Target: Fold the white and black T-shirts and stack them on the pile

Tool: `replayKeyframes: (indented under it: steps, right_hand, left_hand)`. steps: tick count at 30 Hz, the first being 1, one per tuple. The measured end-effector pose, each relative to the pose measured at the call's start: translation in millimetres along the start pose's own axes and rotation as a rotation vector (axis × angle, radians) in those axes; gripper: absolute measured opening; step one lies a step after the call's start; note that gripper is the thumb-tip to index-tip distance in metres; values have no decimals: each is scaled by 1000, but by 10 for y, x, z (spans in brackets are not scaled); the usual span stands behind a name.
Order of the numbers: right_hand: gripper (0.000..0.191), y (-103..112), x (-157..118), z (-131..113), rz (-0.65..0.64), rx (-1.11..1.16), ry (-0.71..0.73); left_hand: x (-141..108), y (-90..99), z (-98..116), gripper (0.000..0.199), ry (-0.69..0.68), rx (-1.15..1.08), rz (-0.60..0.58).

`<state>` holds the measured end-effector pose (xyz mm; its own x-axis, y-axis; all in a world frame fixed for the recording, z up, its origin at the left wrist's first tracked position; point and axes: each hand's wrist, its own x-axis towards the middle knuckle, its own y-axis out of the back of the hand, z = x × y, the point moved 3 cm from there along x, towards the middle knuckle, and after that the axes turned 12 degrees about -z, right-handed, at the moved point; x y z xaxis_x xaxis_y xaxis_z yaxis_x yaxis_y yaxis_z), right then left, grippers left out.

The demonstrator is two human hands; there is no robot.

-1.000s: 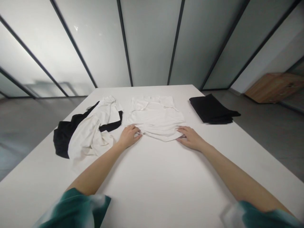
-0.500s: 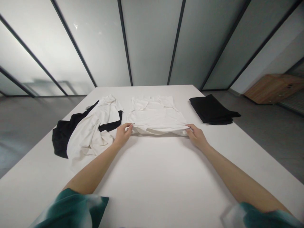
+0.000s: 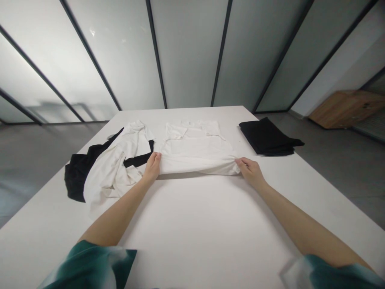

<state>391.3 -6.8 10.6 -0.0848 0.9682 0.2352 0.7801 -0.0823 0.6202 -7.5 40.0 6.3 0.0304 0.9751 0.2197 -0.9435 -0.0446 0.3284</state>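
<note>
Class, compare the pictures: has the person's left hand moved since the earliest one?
Yes. Judged against the rumpled clothes, which lie where they did, the left hand has moved left, closer to them.

The person wears short, loose sleeves in deep teal green, blotched with white like tie-dye. The left sleeve [image 3: 90,261], on the side of the desk's [image 3: 195,241] left edge, has a soft whitish patch near its opening, a darker teal part next to that, and a hem ending in a sharp corner. The right sleeve [image 3: 339,275], toward the desk's right edge, goes from pale, blurred whitish cloth to teal. Both colours melt into each other softly. Below the sleeves, the forearms, left hand [image 3: 152,165] and right hand [image 3: 250,171] are bare
</note>
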Motion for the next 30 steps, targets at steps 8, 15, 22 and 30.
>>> replayKeyframes:
  steps: [8,15,22,30]
  right_hand:
    - [44,175,89,-30,-221,9,-75]
    - [23,408,80,-5,-364,-223,4]
    - [20,651,140,260,-342,-198,-102]
    - [19,614,209,277,57,163,-34]
  left_hand:
    - [11,50,146,43,86,-116,-263]
    - [98,272,139,42,93,-216,-57]
    - [153,445,123,43,12,-228,-114]
    - [270,402,77,43,60,-350,-203]
